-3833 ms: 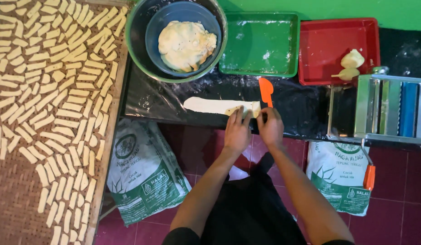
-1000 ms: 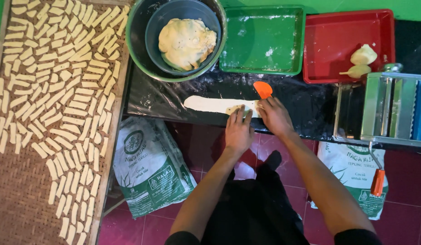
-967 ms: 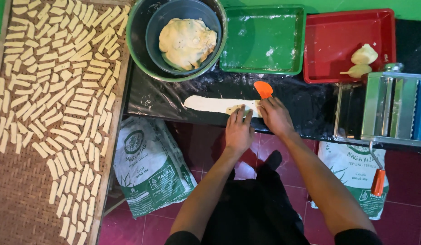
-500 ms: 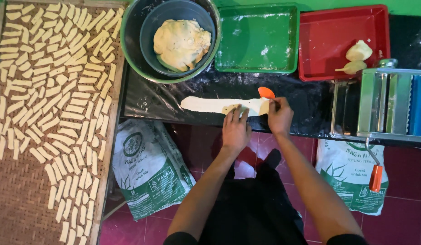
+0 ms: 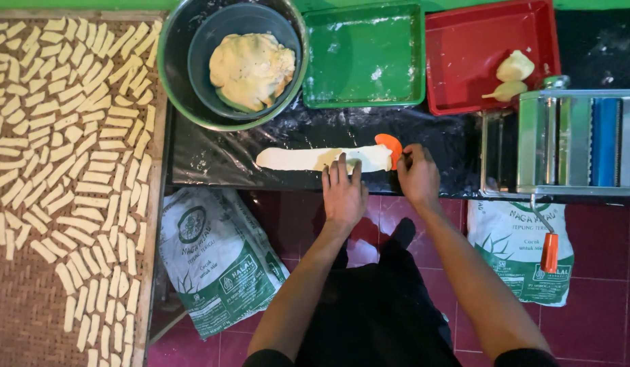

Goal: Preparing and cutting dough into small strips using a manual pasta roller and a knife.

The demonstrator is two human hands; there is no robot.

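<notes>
Dough strip: flat on black surface, soft, thin, tears easily; lift w/ both ends supported.
L hand: open grip, fingers flat on strip.
R hand: closed grip on orange scraper at strip's right end.

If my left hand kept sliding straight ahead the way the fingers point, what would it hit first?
The left hand already rests its fingertips on the dough strip. Past that lies bare black plastic sheet, then probably the green tray, though height is hard to judge.
</notes>
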